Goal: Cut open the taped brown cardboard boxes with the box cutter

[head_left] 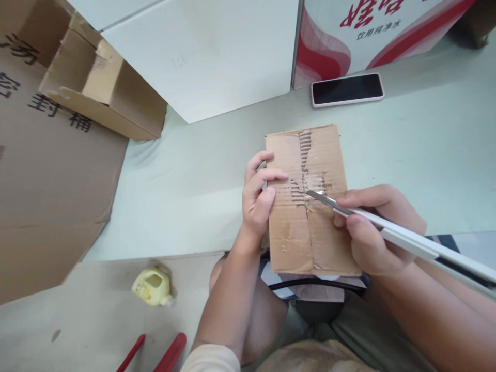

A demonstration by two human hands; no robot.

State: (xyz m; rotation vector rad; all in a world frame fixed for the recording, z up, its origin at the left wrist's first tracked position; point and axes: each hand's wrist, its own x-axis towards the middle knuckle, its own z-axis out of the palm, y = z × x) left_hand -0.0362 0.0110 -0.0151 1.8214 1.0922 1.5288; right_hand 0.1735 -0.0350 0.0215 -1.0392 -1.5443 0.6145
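A small brown cardboard box (pixel 289 248) lies at the table's near edge, its top face torn along the middle seam, with corrugation showing and a scrap of shiny tape. My left hand (pixel 259 194) grips the box's left side, fingertips resting on the top face. In my right hand (pixel 382 227) is a box cutter (pixel 406 235) with a white handle, held by thumb and fingers. Its bare blade points left, with the tip at the torn seam near the middle of the box. Whether the tip touches the cardboard I cannot tell.
Behind the box lies a phone (pixel 347 90), beside a red and white carton (pixel 329 46). A large white box (pixel 217 57) stands back left. Cardboard boxes (pixel 77 170) fill the left side. On the floor are a yellow jug (pixel 153 285) and red bars (pixel 170 354).
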